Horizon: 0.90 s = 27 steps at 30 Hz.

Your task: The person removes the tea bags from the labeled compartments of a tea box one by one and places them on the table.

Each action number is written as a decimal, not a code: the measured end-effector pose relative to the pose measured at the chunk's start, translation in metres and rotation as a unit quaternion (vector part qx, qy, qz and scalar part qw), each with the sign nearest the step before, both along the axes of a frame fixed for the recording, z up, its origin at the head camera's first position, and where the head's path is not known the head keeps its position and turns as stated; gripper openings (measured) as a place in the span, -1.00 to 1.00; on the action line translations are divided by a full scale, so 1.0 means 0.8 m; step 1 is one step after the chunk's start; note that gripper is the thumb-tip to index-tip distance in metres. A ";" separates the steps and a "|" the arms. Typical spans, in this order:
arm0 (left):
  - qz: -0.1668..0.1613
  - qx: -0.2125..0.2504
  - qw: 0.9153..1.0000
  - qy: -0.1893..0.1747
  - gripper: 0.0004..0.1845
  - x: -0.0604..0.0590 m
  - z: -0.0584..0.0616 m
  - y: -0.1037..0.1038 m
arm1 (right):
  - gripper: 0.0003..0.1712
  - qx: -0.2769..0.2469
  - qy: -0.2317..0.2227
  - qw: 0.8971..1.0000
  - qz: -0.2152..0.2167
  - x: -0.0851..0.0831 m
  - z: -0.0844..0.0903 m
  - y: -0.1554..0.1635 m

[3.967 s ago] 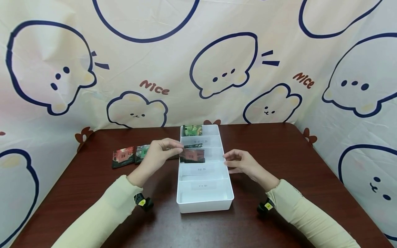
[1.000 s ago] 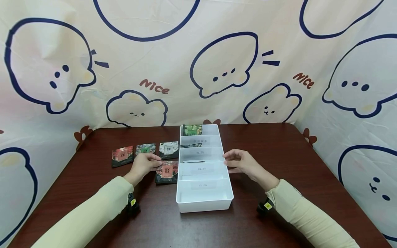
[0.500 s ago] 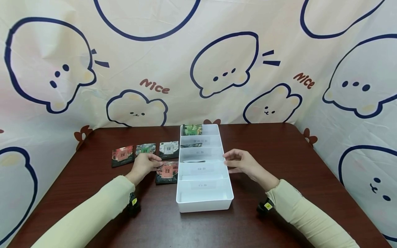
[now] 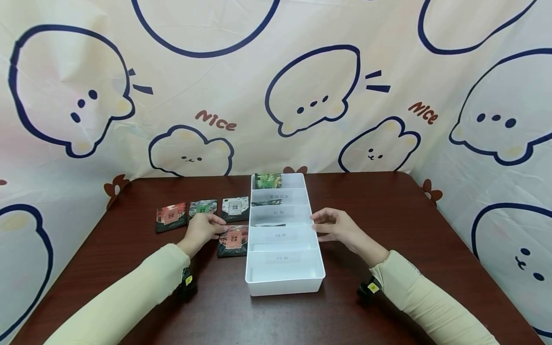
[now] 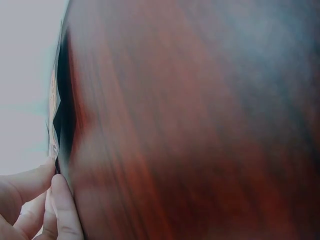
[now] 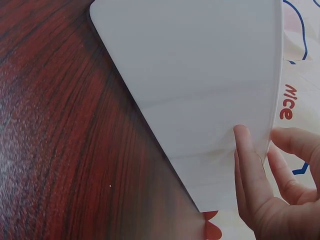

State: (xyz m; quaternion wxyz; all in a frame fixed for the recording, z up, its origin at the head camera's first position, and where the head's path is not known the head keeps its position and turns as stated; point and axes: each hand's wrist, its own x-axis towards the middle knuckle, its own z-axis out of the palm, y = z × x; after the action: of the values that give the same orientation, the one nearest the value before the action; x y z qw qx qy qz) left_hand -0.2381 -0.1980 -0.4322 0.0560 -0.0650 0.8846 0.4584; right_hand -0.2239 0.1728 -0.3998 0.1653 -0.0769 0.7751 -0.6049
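- A person in pale yellow sleeves works at a dark red-brown wooden surface (image 4: pixel 388 215), where a long white plastic divided tray (image 4: pixel 284 282) sits mid-surface.
- The left hand (image 4: pixel 200 230) rests its fingers on the edge of a dark tea sachet with an orange-red label (image 4: pixel 233 239) lying flat, touching the tray's left wall; whether they pinch it cannot be told.
- The right hand (image 4: pixel 338 227) steadies the tray's right wall, fingers loosely curved over the rim.
- One green sachet (image 4: pixel 267 180) stands in the far compartment; a dark sliver shows in the third.
- Three more sachets — red (image 4: pixel 170 216), green (image 4: pixel 201 207), black-and-white (image 4: pixel 235 207) — lie in a row toward the far left edge, apparently unsorted.
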 end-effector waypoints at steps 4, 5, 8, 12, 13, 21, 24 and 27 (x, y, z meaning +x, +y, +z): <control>0.000 0.000 1.000 -0.003 -0.87 -0.001 -0.001 0.000 | -0.57 0.001 0.000 1.000 -0.001 0.000 0.000 0.000; 0.000 0.000 1.000 -0.003 -0.87 -0.001 -0.001 0.000 | -0.57 0.001 0.000 1.000 -0.001 0.000 0.000 0.000; 0.001 0.002 1.000 -0.005 -0.88 -0.001 -0.001 0.000 | -0.57 0.000 0.000 1.000 0.000 0.000 0.000 0.000; 0.001 0.002 1.000 -0.006 -0.87 -0.001 -0.002 -0.001 | -0.57 -0.001 0.001 1.000 0.001 0.000 0.000 0.000; 0.001 0.002 1.000 -0.005 -0.87 -0.001 -0.002 -0.001 | -0.57 -0.001 0.002 1.000 0.002 0.000 0.000 0.000; -0.003 0.002 1.000 -0.002 -0.86 -0.001 -0.001 -0.001 | -0.57 -0.005 0.004 1.000 0.007 0.000 0.000 0.000; -0.004 0.003 1.000 -0.002 -0.86 -0.001 -0.001 -0.002 | -0.57 -0.005 0.004 1.000 0.007 0.000 0.000 0.000; -0.004 0.005 1.000 -0.004 -0.86 -0.001 -0.001 -0.002 | -0.57 -0.007 0.004 1.000 0.007 0.000 0.000 0.000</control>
State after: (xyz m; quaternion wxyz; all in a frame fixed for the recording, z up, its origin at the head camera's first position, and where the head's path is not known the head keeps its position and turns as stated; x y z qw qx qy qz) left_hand -0.2390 -0.1998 -0.4331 0.0616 -0.0625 0.8822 0.4627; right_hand -0.2240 0.1730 -0.3997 0.1661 -0.0855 0.7710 -0.6089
